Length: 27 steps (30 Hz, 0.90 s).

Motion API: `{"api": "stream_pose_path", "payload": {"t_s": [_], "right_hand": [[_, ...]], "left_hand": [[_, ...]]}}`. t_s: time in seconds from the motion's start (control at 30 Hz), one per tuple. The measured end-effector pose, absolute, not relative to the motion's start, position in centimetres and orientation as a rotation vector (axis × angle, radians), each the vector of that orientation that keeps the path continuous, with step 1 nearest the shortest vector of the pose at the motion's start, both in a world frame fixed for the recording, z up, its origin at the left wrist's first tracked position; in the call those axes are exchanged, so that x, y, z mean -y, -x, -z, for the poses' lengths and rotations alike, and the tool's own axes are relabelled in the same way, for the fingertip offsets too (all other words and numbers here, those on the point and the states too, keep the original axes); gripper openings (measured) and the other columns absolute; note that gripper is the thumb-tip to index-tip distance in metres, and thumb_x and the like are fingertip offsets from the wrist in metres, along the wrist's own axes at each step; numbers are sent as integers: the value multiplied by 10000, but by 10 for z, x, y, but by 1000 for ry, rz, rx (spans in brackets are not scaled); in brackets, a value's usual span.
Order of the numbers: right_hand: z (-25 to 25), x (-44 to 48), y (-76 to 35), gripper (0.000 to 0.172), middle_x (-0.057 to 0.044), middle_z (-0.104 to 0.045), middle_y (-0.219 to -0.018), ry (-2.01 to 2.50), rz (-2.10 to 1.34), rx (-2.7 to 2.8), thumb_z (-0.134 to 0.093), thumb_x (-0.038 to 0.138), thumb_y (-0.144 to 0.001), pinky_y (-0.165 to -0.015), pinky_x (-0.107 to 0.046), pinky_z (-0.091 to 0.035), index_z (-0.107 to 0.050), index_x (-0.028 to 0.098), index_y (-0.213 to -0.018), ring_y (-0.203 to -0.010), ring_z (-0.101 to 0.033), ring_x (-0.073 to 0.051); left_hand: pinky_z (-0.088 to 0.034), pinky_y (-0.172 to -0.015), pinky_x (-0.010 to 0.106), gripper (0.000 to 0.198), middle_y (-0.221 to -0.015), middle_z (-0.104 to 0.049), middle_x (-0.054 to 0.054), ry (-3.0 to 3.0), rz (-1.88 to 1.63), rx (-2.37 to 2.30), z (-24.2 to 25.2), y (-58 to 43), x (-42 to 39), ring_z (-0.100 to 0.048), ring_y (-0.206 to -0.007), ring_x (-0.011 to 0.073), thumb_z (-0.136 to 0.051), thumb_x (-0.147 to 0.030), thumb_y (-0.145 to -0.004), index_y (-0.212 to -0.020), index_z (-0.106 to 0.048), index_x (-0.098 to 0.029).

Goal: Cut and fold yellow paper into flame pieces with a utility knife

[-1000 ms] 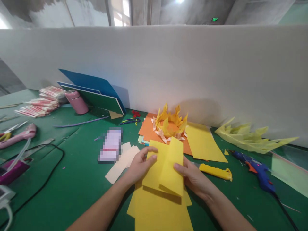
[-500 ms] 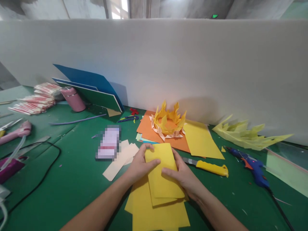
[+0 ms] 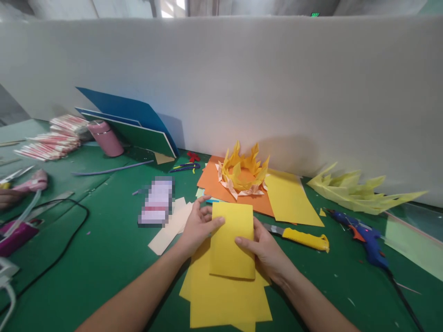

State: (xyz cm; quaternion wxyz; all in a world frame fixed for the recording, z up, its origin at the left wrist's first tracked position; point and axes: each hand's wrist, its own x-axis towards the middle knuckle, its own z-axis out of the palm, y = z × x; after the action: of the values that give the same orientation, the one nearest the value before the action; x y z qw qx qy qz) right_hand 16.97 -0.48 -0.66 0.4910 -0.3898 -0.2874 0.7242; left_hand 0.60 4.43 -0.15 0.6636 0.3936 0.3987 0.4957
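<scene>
A folded piece of yellow paper (image 3: 232, 251) is held up between my two hands, its front face flat and upright. My right hand (image 3: 268, 249) grips its right edge, thumb on the front and fingers behind. At the left edge my left hand (image 3: 197, 226) has its thumb on the front; the index finger is raised clear, and the other fingers curl toward the back, partly hidden. Below lie several loose yellow sheets (image 3: 224, 304) on the green table. A yellow-handled utility knife (image 3: 304, 239) is just beyond my right hand, and pale paper strips (image 3: 164, 235) are beside my left.
An orange-yellow paper crown (image 3: 244, 173) stands on orange sheets behind my hands. At right are a pale yellow folded-paper piece (image 3: 363, 191) and a blue glue gun (image 3: 370, 242). At left lie a phone (image 3: 155, 203) and a pink glue gun (image 3: 36, 180) with another person's hand (image 3: 10, 198).
The folded yellow paper has straightened, its layers now lined up. My left index finger has lifted off it. Another person's hand has come in at the far left, on the pink glue gun.
</scene>
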Motion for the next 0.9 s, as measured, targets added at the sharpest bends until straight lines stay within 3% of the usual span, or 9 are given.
{"api": "stream_pose_path", "payload": {"t_s": [0.23,0.53,0.9], "right_hand": [[5,7,-168,738,-80,-671,-1163,1005,-1727,716,-860,284,-549,-829,-426,-535,-469,256,-1175,-969,-672,-285],[-14,10,-168,606,-96,-717,-1023,1118,-1743,783,-830,433,-573,-801,-429,-544,-555,196,-1058,-873,-697,-284],[-1,14,-158,665,-90,-674,-1143,1140,-1673,847,-835,353,-549,-834,-459,-540,-488,241,-1105,-1020,-653,-315]], "left_hand": [[-427,-542,200,597,-582,-575,-82,-938,-1149,-1006,0,-7,-44,-561,-529,92,-854,-357,-479,-906,-468,-198],[-380,-517,188,505,-584,-569,-78,-989,-1075,-1175,-16,-1,-29,-543,-522,88,-832,-307,-471,-801,-465,-200],[-374,-522,175,405,-538,-507,-92,-975,-1147,-1208,-3,7,-15,-489,-516,65,-799,-260,-484,-710,-470,-189]]}}
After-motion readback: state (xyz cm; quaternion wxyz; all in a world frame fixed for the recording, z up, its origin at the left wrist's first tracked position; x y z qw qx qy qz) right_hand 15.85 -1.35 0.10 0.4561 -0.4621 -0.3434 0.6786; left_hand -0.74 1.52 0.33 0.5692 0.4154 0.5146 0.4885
